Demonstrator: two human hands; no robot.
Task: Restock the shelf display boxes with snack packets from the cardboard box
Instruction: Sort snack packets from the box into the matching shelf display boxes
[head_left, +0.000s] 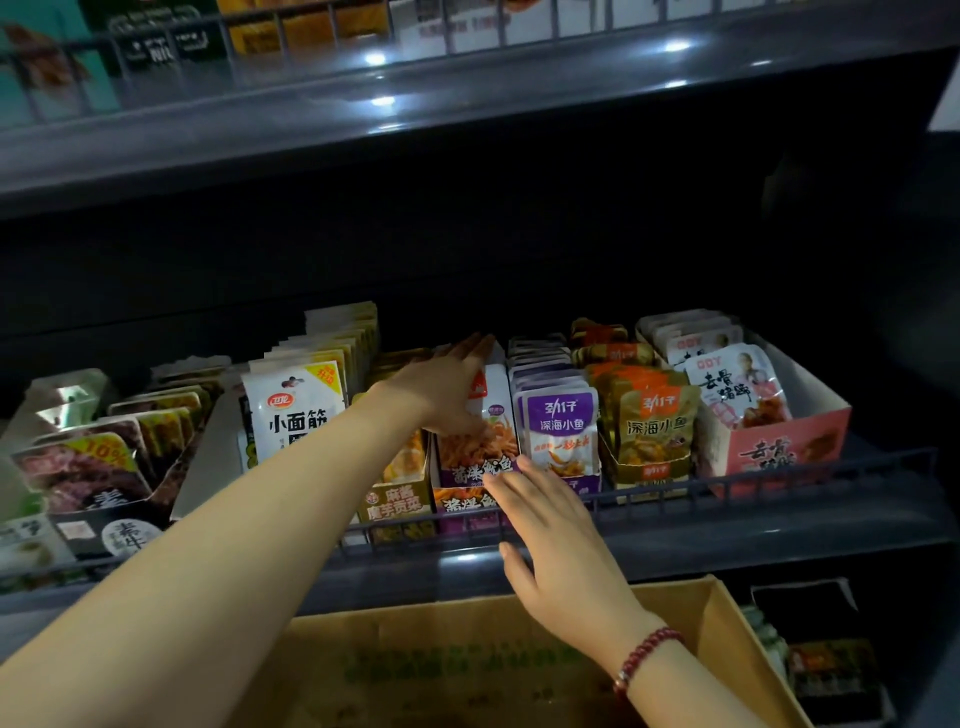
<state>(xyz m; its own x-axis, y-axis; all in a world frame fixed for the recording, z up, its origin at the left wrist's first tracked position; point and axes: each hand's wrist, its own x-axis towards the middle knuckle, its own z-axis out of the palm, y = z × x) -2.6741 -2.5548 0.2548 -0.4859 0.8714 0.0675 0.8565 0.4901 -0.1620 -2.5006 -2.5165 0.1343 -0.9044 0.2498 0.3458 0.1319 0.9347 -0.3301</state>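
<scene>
Head view: purple display box (470, 506) sits mid-shelf behind the wire rail (753, 488), w/ its snack packets (478, 441) standing upright in a row front to back. Left hand (441, 387) reaches over the row, fingers straight and flat along the tops toward the back, holding nothing. Right hand (550, 525) is at the front, fingers spread wide, tips touching the front packet and box face, also holding nothing. Looks like a tidy-up step: squaring the row, prob to make room. Best done by pressing the pack together from back and front at once while bracing the box so it doesn't slide, keeping packets upright. Cardboard box (717, 618) is right below, near the person's arms; can't tell what's left inside, too dark. Neighbours are tight: brown box (397, 506) on the left, purple fish packets (561, 421) on the right, pink box (779, 447) further right. Rail blocks pulling the box forward, and the shelf above (363, 119) limits headroom.
</scene>
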